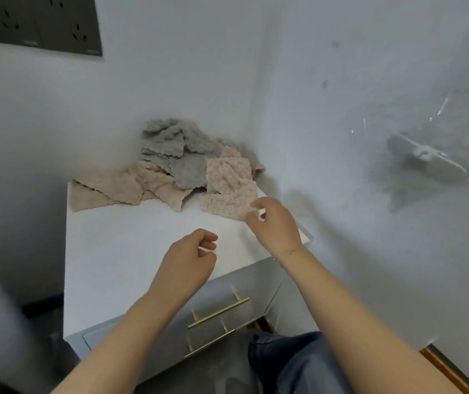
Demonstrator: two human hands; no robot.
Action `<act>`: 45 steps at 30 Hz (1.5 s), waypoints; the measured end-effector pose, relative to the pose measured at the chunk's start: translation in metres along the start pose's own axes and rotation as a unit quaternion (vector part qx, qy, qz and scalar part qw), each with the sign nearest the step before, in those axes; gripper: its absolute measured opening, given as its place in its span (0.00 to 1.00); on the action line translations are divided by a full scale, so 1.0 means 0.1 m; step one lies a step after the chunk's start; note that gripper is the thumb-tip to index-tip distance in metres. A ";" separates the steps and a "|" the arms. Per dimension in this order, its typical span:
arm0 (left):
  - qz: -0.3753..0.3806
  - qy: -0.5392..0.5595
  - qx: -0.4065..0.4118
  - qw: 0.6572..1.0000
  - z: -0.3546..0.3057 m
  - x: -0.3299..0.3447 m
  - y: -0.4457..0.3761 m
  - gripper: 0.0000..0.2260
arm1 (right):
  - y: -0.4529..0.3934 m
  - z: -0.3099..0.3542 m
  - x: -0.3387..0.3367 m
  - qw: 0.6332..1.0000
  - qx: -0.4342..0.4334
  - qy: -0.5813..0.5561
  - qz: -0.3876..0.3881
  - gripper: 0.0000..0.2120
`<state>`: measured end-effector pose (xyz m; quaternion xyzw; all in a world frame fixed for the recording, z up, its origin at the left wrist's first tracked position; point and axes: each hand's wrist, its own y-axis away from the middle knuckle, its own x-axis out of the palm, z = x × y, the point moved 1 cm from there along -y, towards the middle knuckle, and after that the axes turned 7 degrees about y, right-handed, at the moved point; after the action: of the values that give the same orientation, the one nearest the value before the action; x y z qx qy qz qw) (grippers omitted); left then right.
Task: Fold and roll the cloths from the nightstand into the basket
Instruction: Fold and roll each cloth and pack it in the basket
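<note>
A pile of fluffy cloths lies at the back of the white nightstand, against the wall corner. Grey cloths sit on top and beige ones spread out to the left. One beige cloth lies flatter at the right. My right hand is at this cloth's near right corner, thumb and forefinger curved and slightly apart beside the edge. Over the bare front of the top hovers my left hand, its fingers loosely curled and holding nothing. No basket is in view.
The nightstand has two drawers with brass bar handles. White walls close in behind and to the right, where a white hook fitting sticks out. A dark socket panel is at the upper left. My knee in jeans is below.
</note>
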<state>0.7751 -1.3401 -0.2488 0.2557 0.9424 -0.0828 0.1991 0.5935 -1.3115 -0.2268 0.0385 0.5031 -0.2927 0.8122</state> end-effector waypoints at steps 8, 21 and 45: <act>-0.085 -0.086 -0.008 0.993 0.28 -0.20 -0.21 0.14 | -0.62 -0.05 0.52 0.988 0.064 -0.136 -0.033 0.20; -0.075 0.287 -0.143 0.944 0.18 -0.35 -0.34 0.14 | -0.19 0.34 0.22 0.915 -0.127 -0.358 0.139 0.09; -0.199 0.161 0.017 0.967 0.12 -0.82 0.10 0.05 | -0.02 0.53 0.26 0.806 0.079 -0.566 0.152 0.11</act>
<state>0.8496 -1.3718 -0.2262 0.0763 0.9924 -0.0941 0.0203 0.6428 -1.3436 -0.2221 0.0064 -0.0834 -0.1740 0.9812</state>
